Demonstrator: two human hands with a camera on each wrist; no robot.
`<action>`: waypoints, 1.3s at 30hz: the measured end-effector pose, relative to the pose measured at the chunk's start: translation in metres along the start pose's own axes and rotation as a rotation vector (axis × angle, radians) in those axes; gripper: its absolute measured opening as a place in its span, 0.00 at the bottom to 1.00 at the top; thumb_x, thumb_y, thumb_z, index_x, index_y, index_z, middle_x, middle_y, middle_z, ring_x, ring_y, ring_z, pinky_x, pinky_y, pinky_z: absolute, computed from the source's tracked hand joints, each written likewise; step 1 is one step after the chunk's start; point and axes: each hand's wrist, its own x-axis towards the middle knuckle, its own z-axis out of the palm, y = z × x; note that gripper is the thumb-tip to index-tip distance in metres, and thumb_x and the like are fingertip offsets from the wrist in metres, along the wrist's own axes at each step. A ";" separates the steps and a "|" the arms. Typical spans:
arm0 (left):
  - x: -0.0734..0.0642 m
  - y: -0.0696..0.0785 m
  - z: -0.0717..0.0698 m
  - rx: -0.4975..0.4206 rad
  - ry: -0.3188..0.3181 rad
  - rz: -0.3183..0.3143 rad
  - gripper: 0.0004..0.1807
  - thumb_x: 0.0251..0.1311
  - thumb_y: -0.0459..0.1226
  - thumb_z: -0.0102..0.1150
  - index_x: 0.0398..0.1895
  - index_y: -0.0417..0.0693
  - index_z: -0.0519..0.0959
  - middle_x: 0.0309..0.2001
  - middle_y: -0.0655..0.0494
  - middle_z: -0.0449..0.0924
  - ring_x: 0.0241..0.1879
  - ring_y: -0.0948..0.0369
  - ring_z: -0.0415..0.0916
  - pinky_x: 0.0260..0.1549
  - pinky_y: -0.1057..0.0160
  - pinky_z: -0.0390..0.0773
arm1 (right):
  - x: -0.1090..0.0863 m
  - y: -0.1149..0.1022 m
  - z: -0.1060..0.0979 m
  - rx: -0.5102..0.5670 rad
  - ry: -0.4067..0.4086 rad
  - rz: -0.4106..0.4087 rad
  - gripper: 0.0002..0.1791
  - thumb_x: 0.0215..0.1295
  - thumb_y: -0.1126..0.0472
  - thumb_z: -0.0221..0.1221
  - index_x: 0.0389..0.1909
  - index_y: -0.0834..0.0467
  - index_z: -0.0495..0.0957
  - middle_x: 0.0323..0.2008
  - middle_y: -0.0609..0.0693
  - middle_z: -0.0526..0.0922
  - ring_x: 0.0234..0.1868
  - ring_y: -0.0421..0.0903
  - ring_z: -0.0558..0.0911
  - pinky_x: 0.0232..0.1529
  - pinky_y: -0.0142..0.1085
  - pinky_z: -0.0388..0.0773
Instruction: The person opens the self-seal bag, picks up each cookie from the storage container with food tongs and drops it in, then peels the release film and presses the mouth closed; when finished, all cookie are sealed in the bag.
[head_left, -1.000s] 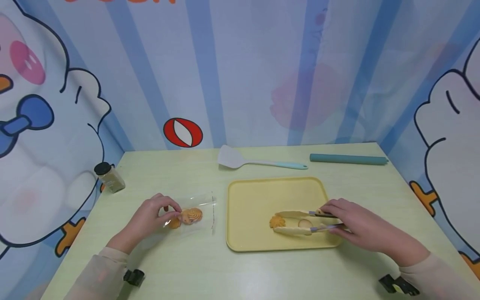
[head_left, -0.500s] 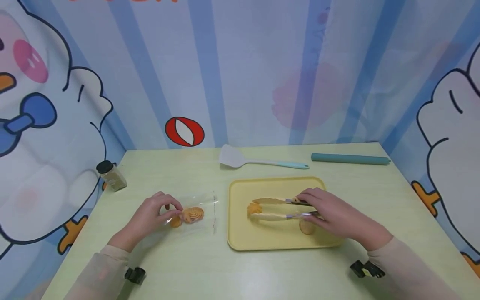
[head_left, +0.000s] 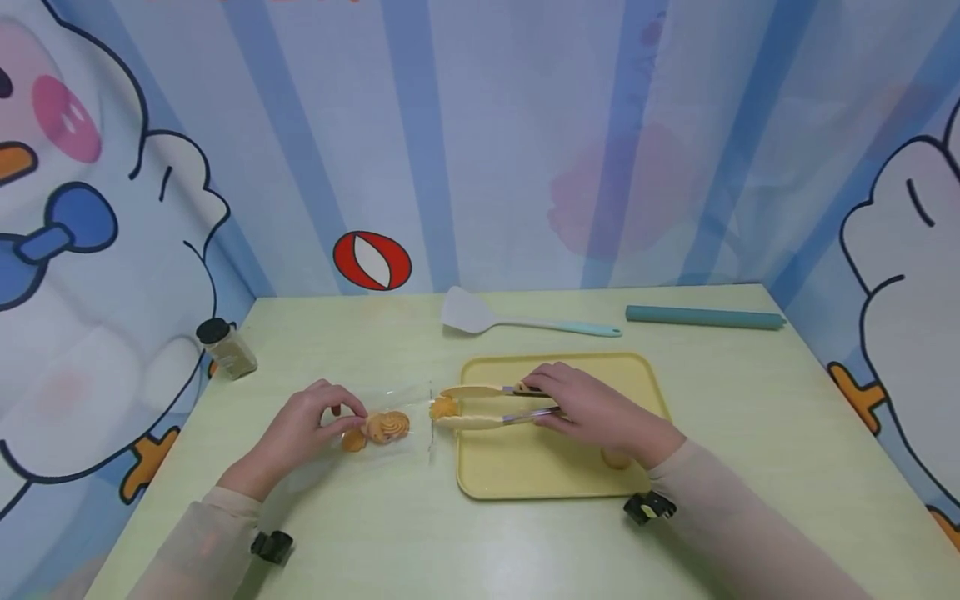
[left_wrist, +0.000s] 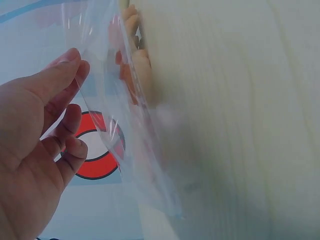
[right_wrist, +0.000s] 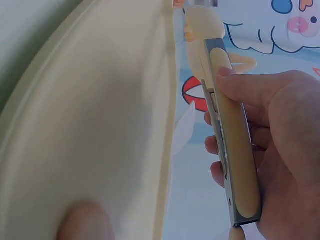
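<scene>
On the left of the table, my left hand (head_left: 307,425) pinches the edge of a clear plastic bag (left_wrist: 145,165) between thumb and fingertip. Several swirled cookies (head_left: 388,427) lie inside that bag. My right hand (head_left: 592,408) grips a pair of tongs (right_wrist: 232,135) with cream-coloured ends and metal arms. Between the tong tips is one cookie (head_left: 444,407), over the tray's left edge and close to the bag's mouth. Under my right wrist, a round cookie (head_left: 617,458) sits on the yellow tray (head_left: 525,479), partly hidden by the arm.
Behind the tray lie a spatula (head_left: 468,312) with a pale blade and a teal rolled stick (head_left: 705,317). A black-capped seasoning jar (head_left: 227,350) stands at the table's left edge. A striped curtain (head_left: 495,150) closes off the back.
My right hand has moved left across the tray, carrying the cookie in the tongs from the tray's middle to the bag's mouth. The left hand has kept its hold on the bag.
</scene>
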 end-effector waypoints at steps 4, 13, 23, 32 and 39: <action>0.000 0.000 -0.001 -0.001 0.000 0.012 0.08 0.60 0.37 0.73 0.40 0.61 0.86 0.40 0.64 0.84 0.41 0.60 0.72 0.40 0.55 0.77 | 0.017 -0.004 0.009 0.021 -0.010 -0.021 0.24 0.75 0.53 0.62 0.65 0.60 0.74 0.59 0.53 0.79 0.56 0.48 0.78 0.58 0.45 0.77; 0.002 0.000 -0.002 -0.017 0.019 0.050 0.07 0.62 0.37 0.72 0.40 0.60 0.86 0.40 0.64 0.84 0.40 0.60 0.73 0.39 0.53 0.78 | 0.044 -0.015 0.020 0.059 -0.042 -0.033 0.24 0.75 0.53 0.62 0.65 0.59 0.74 0.59 0.51 0.79 0.59 0.47 0.77 0.62 0.44 0.76; 0.002 -0.001 -0.001 -0.032 0.083 0.104 0.08 0.61 0.35 0.73 0.38 0.59 0.86 0.38 0.65 0.84 0.38 0.61 0.73 0.37 0.54 0.77 | 0.060 -0.019 0.031 0.072 -0.056 -0.044 0.23 0.75 0.52 0.62 0.64 0.59 0.75 0.55 0.50 0.80 0.56 0.46 0.77 0.60 0.43 0.76; -0.001 -0.001 -0.001 -0.020 0.082 0.051 0.09 0.61 0.33 0.72 0.39 0.58 0.86 0.40 0.61 0.84 0.39 0.60 0.72 0.37 0.57 0.76 | 0.074 -0.027 0.036 0.102 -0.064 -0.047 0.23 0.75 0.52 0.61 0.65 0.59 0.74 0.57 0.51 0.79 0.57 0.46 0.76 0.63 0.43 0.74; -0.001 -0.002 -0.001 -0.008 0.084 0.036 0.10 0.61 0.32 0.72 0.40 0.58 0.86 0.39 0.60 0.83 0.39 0.60 0.72 0.36 0.60 0.75 | 0.078 -0.032 0.043 0.090 -0.082 -0.023 0.25 0.76 0.51 0.60 0.67 0.59 0.73 0.57 0.50 0.78 0.57 0.45 0.76 0.62 0.42 0.75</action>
